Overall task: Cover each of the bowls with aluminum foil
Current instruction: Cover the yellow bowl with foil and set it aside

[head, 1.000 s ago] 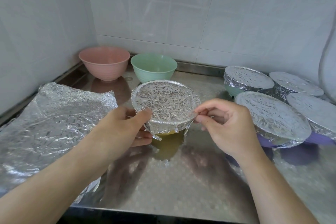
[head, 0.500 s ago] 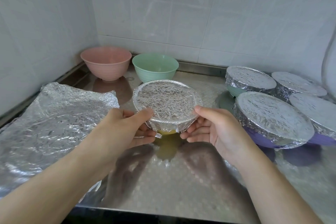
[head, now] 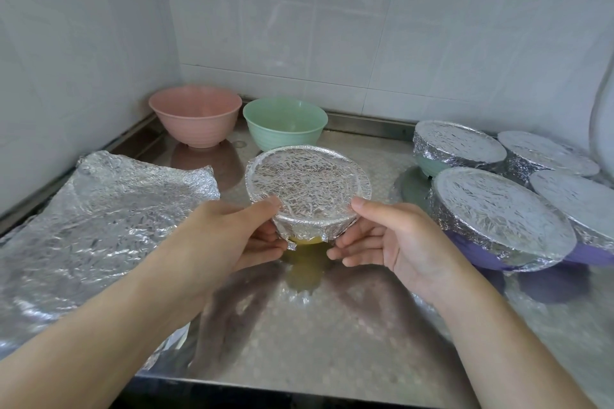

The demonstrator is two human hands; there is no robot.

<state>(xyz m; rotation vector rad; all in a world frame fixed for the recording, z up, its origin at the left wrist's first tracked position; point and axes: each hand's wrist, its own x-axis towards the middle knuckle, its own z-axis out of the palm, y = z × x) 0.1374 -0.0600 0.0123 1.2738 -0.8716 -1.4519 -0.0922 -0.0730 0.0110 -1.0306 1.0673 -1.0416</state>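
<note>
A second ago our right hand (head: 395,239) was pinching the foil (head: 307,186) at the right rim of the yellow bowl (head: 305,239). Now it has dropped and opened out, fingers cupped under the bowl's side with the thumb on the rim. Our left hand (head: 229,236) has slid slightly further under, and the bowl seems lifted a little, though we cannot be sure.

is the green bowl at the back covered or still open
Open: the green bowl shows its bare inside, with no foil over its rim.
</note>
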